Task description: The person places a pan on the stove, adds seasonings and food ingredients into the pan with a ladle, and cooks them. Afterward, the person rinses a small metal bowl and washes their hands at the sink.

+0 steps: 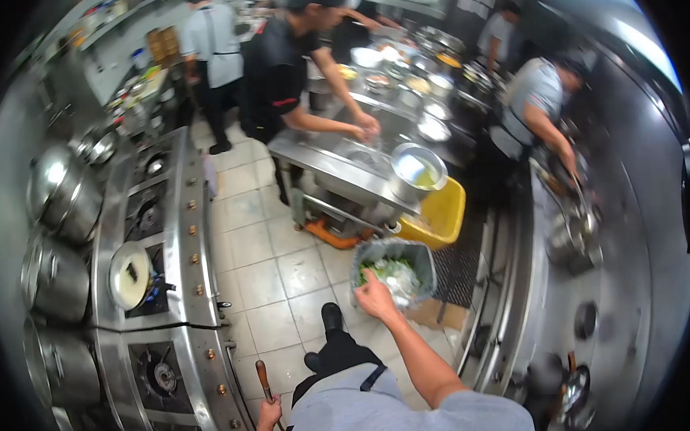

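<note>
At the lower left my left hand [270, 412] is closed around a tool with a wooden handle [262, 371]; the handle points up, and its working end is out of sight. My right arm stretches forward, and my right hand [374, 295] is over the near left rim of a grey lined bin [429, 262]. Its fingers look curled in, and whatever they hold, if anything, is hidden. Inside the bin lie green leafy scraps [392, 269] and crumpled whitish plastic [402, 284].
A stove [146, 212] with a white pan [130, 276] over a blue flame runs along the left, beside large pots [59, 278]. Ahead, a person [281, 79] works at a steel sink [331, 170]. A yellow tub [445, 215] stands behind the bin. Another person [536, 103] bends over the right counter.
</note>
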